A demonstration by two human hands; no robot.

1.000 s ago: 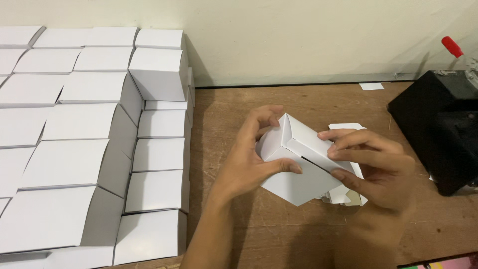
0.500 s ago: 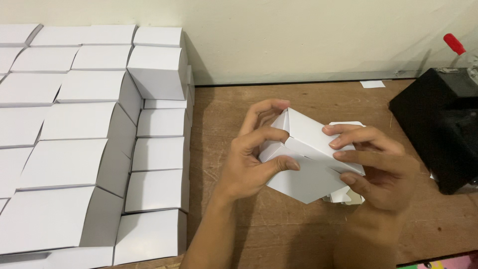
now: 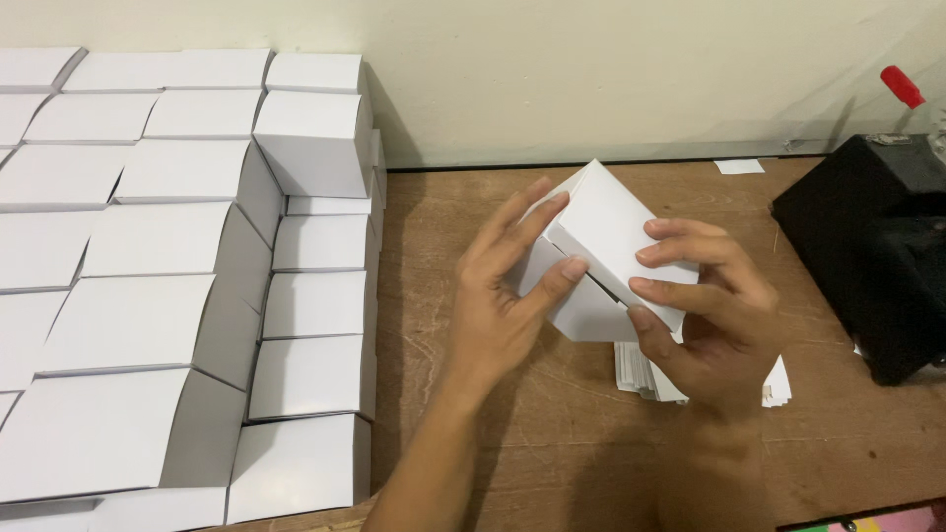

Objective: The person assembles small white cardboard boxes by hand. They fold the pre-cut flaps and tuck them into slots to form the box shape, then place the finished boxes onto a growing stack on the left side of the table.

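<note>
A: What sits at the centre of the figure?

B: A small white cardboard box [image 3: 611,241], held tilted above the wooden table [image 3: 552,433], one corner pointing up toward the wall. Both hands grasp it: the left hand [image 3: 503,296] has its thumb pressed on the lower front panel and its fingers spread up the left face; the right hand [image 3: 714,315] curls its fingers over the right face, thumb beneath.

A: How is this step done well?

B: Judging from the dark slit between panels, a flap is not quite seated. Even thumb pressure along the fold, with the opposite hand bracing the walls square, would keep the card from creasing.

A: And around it?

B: Beneath the right hand lies a stack of flat white card blanks [image 3: 645,369]. Left, rows of finished white boxes [image 3: 197,286] are stacked closely. Right, a black machine [image 3: 872,236] with a red-tipped handle [image 3: 903,86].
</note>
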